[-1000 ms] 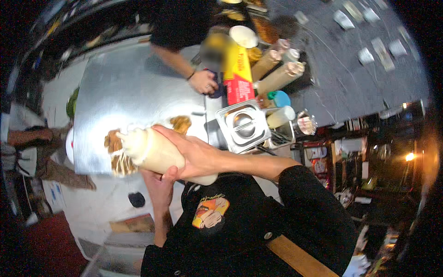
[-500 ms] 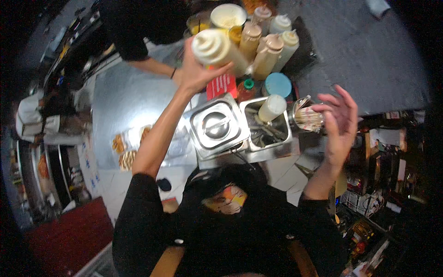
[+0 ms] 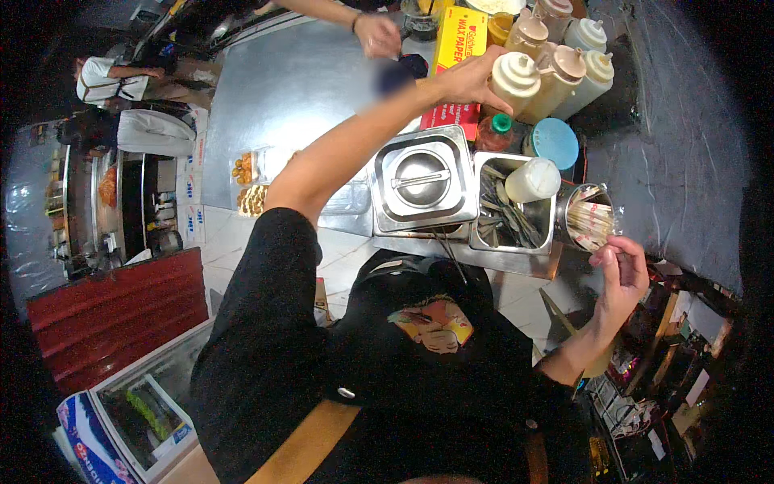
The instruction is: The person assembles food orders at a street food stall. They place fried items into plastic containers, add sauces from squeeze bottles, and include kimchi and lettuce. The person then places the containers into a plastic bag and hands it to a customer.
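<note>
My left hand (image 3: 474, 82) reaches across the steel table and is wrapped round a squeeze bottle (image 3: 514, 79) of pale sauce. The bottle is upright at the near end of a cluster of sauce bottles (image 3: 566, 66). My right hand (image 3: 622, 278) is at the near rim of a metal cup (image 3: 571, 211) full of thin wooden sticks in wrappers (image 3: 592, 218). Its thumb and fingertips are pinched together; whatever is between them is too small to tell. Left of the cup, a pale capped bottle (image 3: 533, 180) leans in a steel bin of utensils (image 3: 516, 216).
A lidded steel container (image 3: 423, 179) adjoins the utensil bin. Beyond are a green-capped bottle (image 3: 495, 131), a blue-lidded tub (image 3: 555, 143) and a yellow-and-red box (image 3: 458, 48). Food pieces (image 3: 251, 200) lie at left on the steel table (image 3: 298, 89). Another person's hand (image 3: 377, 35) is across it.
My left hand has carried the squeeze bottle down among the other bottles. My right hand has gone from spread fingers to a pinch by the stick cup. The view has shifted.
</note>
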Demonstrator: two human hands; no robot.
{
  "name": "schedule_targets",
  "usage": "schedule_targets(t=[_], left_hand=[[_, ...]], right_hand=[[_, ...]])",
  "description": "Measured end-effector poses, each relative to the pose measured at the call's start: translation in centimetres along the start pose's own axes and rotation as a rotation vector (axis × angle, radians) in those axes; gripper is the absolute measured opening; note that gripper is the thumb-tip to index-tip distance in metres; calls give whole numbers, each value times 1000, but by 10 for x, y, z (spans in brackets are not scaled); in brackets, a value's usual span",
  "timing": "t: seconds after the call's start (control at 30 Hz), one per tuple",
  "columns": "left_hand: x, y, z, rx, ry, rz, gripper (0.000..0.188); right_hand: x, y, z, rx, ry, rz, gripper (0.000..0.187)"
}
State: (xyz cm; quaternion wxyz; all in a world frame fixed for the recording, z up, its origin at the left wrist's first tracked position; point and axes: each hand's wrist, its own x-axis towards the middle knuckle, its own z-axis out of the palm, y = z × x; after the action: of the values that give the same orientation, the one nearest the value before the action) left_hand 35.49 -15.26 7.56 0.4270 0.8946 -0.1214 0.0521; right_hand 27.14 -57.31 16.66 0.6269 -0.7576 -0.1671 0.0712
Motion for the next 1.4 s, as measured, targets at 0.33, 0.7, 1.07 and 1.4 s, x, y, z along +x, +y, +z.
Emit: schedule_targets(t=[0.33, 0.7, 1.07, 1.4], left_hand=[[-402, 33, -105, -130, 1597, -548, 32], [-605, -85, -24, -671, 1702, -979, 47], [-641, -155, -101, -519, 1475, -897, 32], [-577, -277, -282, 150, 631, -905, 30]], right_hand=[[-34, -105, 107, -138, -718, -170, 23], [-55, 48, 468, -536, -603, -314, 16], [63, 82, 585, -780, -787, -446, 19], [129, 117, 548, -890, -358, -9, 19]])
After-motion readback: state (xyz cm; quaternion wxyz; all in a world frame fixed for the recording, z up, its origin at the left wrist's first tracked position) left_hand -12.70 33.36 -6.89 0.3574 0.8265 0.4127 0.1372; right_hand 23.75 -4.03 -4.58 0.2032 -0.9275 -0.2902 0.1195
